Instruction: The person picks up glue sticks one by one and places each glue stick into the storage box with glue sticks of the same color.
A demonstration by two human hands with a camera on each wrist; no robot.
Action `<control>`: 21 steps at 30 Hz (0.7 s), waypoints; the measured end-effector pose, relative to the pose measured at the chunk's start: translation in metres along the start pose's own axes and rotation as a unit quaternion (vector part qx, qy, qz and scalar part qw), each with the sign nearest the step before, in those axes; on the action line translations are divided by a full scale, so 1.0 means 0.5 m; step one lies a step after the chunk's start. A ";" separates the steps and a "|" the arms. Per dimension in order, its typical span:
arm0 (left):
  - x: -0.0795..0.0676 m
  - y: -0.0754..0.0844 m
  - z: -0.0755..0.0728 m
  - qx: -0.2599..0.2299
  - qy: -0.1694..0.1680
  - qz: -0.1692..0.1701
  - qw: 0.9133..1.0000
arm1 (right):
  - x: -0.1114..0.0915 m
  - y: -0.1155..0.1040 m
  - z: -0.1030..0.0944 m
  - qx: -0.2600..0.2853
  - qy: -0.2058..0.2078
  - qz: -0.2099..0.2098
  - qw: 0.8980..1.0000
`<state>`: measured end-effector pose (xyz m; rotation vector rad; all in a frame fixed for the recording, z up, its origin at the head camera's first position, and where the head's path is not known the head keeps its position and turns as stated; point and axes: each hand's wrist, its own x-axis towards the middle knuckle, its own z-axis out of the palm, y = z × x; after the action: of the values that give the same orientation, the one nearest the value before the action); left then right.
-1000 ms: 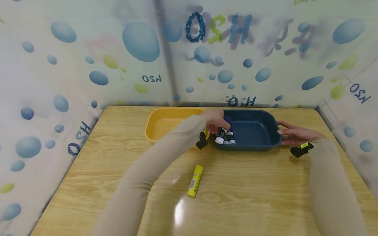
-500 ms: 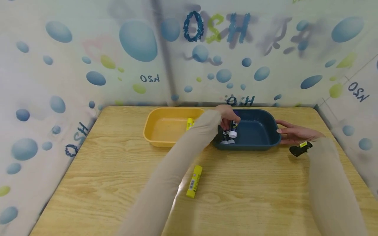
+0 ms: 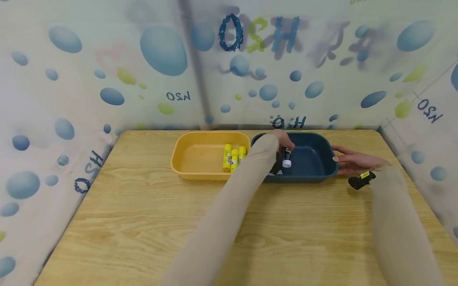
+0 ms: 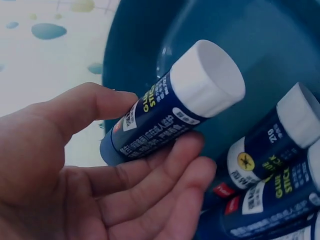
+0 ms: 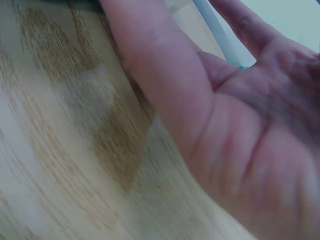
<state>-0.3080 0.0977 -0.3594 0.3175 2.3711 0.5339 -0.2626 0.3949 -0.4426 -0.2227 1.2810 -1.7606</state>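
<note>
My left hand (image 3: 285, 139) pinches a dark blue glue stick (image 3: 286, 159) between thumb and fingers, inside the dark blue tray (image 3: 313, 159). In the left wrist view the glue stick's white end points up and right, away from the palm. Beside it lie several more blue glue sticks (image 4: 262, 145), side by side at one end of the tray; the left arm mostly covers them in the head view. At the tray's right end my right hand (image 3: 359, 162) touches the outer wall, its fingers fairly straight and the palm turned inward.
A yellow tray (image 3: 193, 157) stands left of the blue one, with yellow glue sticks (image 3: 227, 157) lined up at its right side. Both trays sit near the back edge of the wooden table (image 3: 136, 206), before a patterned curtain (image 3: 222, 91). Wrist cameras are strapped to both wrists.
My left hand has taken up a blue glue stick and carried it right within the tray. The forearm's shift uncovers the yellow sticks and hides the loose one on the table. Right hand unchanged.
</note>
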 end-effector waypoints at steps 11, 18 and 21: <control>0.059 0.014 0.042 0.123 -0.013 0.017 0.992 | 0.001 0.001 0.007 -0.013 0.026 0.006 1.000; 0.093 0.025 0.045 0.162 -0.068 0.010 0.984 | -0.001 -0.002 0.001 0.002 -0.010 0.005 1.000; 0.110 0.026 0.046 0.182 -0.079 0.017 0.980 | -0.003 -0.003 -0.002 0.019 -0.022 0.003 1.000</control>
<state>-0.3324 0.1357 -0.4008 0.5448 2.3011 0.0806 -0.2633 0.3966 -0.4414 -0.2348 1.2154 -1.7630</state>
